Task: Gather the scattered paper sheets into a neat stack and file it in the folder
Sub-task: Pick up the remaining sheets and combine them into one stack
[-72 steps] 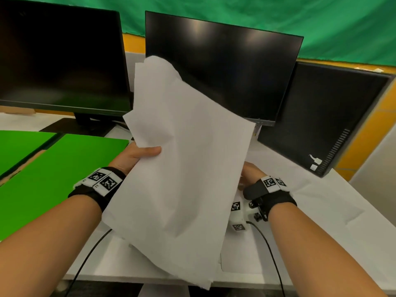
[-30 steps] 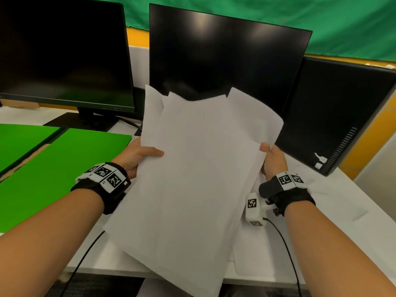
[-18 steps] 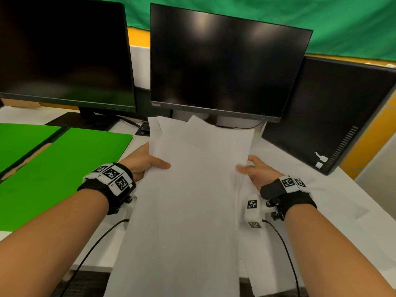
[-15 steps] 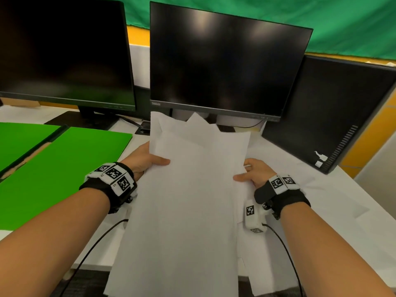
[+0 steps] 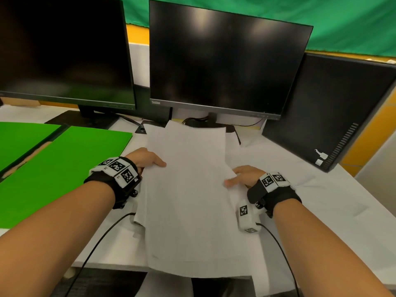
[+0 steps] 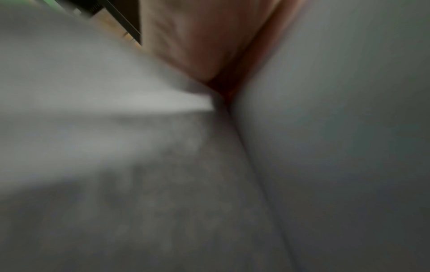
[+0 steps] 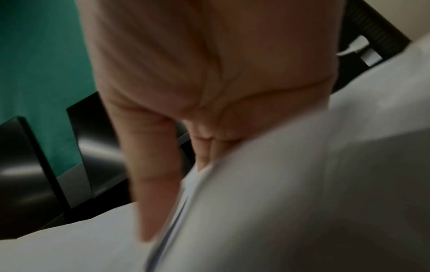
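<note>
A stack of white paper sheets point(image 5: 186, 189) lies lengthwise on the white desk, its far edges uneven and its near end overhanging the desk's front edge. My left hand point(image 5: 147, 159) grips the stack's left edge, thumb on top and fingers hidden beneath. My right hand point(image 5: 242, 176) holds the right edge the same way; in the right wrist view its thumb point(image 7: 153, 184) lies on the paper point(image 7: 279, 202). The open green folder point(image 5: 53, 168) lies flat to the left. The left wrist view is blurred, showing only paper point(image 6: 325, 147) and palm point(image 6: 190, 36).
Three dark monitors stand along the back: left point(image 5: 64, 50), centre point(image 5: 225, 61), and one leaning at the right point(image 5: 332, 103). Another loose white sheet point(image 5: 325, 200) lies on the desk right of my right hand. Cables trail from both wrist cameras over the desk edge.
The sheets, held up and fanned in front of the monitors a second ago, have come down flat onto the desk. Both hands lowered with them and still hold the side edges.
</note>
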The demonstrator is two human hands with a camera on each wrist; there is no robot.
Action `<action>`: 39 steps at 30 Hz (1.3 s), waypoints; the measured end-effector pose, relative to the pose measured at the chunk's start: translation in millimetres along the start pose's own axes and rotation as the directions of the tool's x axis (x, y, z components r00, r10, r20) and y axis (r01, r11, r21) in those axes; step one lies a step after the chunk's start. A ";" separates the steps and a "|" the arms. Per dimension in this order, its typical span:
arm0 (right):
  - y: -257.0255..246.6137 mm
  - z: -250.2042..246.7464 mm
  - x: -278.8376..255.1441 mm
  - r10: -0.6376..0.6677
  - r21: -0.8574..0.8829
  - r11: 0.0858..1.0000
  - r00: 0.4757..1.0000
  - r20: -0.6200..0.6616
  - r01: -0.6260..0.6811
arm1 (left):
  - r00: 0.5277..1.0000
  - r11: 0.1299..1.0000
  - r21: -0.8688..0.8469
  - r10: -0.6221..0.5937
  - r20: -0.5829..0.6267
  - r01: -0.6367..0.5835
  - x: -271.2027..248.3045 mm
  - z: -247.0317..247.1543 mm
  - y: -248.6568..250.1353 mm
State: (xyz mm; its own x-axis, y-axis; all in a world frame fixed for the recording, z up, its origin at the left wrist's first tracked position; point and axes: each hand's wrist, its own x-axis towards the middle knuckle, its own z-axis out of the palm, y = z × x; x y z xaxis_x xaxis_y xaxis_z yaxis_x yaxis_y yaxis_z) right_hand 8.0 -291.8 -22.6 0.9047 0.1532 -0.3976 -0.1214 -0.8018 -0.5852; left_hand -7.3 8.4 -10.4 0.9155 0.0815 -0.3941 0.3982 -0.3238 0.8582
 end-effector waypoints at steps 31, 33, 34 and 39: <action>-80.6 -34.5 -49.4 -0.261 0.412 0.550 0.618 -0.741 0.726 | 0.649 0.594 -0.263 0.710 -0.273 -0.761 -44.7 -13.7 81.9; -77.8 -31.5 -50.2 -0.308 0.419 0.529 0.627 -0.716 0.738 | 0.665 0.608 -0.274 0.708 -0.235 -0.745 -43.5 -13.7 74.9; -75.6 -30.2 -49.7 -0.324 0.416 0.537 0.635 -0.701 0.734 | 0.676 0.619 -0.279 0.704 -0.219 -0.735 -42.6 -13.3 69.3; -70.3 -17.8 -45.9 -0.347 0.455 0.560 0.694 -0.630 0.693 | 0.720 0.648 -0.325 0.664 -0.203 -0.689 -39.8 -5.2 47.5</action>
State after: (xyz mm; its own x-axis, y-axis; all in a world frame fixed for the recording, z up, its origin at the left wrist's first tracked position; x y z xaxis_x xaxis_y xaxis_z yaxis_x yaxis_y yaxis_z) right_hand -17.8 -252.8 49.3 0.9278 0.0207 0.3726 0.3730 -0.0803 -0.9243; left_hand -24.6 -5.3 47.8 0.9349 0.0352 0.3532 -0.3544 0.0401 0.9342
